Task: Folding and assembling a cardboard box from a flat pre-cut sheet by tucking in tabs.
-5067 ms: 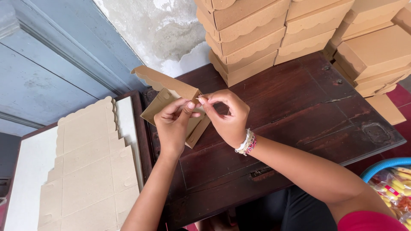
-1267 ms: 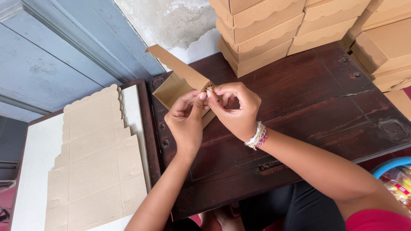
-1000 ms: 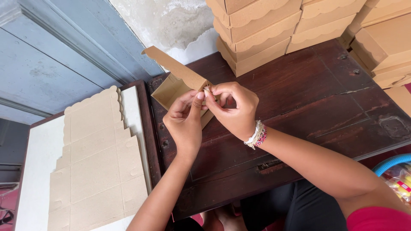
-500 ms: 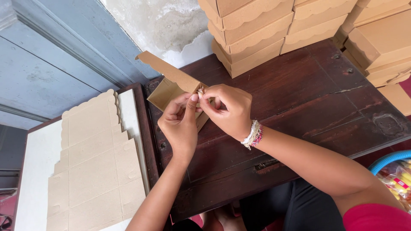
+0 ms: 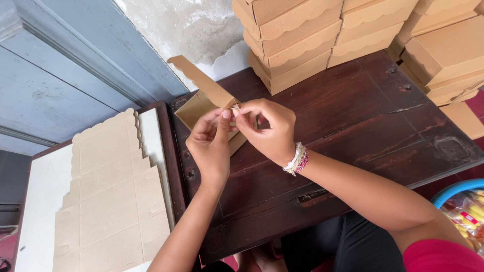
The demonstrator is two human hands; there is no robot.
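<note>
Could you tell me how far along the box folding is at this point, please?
Done: many folded boxes stand stacked at the back of the dark wooden table. In hand: the left hand and right hand pinch a corner of a half-formed box, its scalloped flap raised. Left: a pile of flat cut sheets lies unfolded on the white board beside the table.

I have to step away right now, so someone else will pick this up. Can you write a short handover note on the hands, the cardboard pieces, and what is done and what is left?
Left hand and right hand: both pinch one corner of the half-folded brown cardboard box over the dark wooden table.
Done: folded brown boxes with scalloped lids stacked at the table's far edge.
Left: this box's scalloped flap stands open; flat brown cardboard blanks lie piled on the white board to the left.
</note>
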